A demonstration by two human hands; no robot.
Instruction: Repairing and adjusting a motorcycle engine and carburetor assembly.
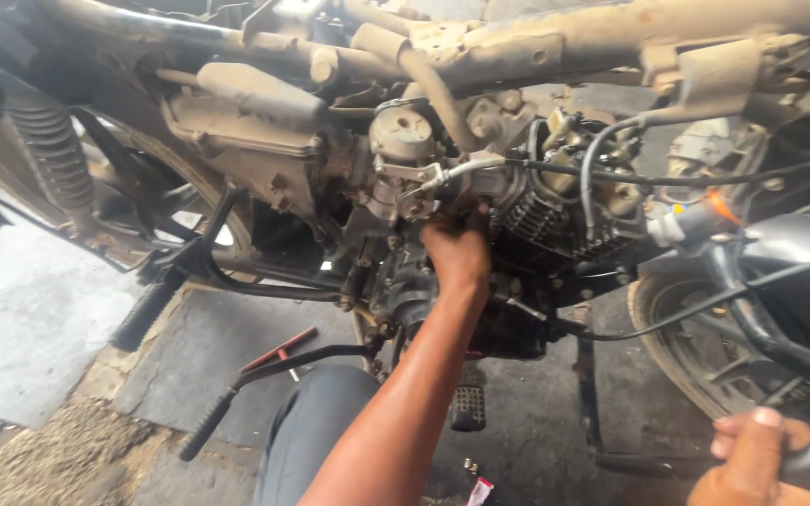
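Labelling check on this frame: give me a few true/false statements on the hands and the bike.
1. The left hand reaches into the engine. True.
2. The right hand rests on the rear wheel. False: it grips a dark curved bar at lower right.
3. A red-handled tool lies on the floor under the bike. True.
4. The fuel tank is mounted on the frame. False: the frame tube is bare, no tank shows.
5. The left hand holds a wrench. False: no tool shows in it; the fingers are hidden in the engine.
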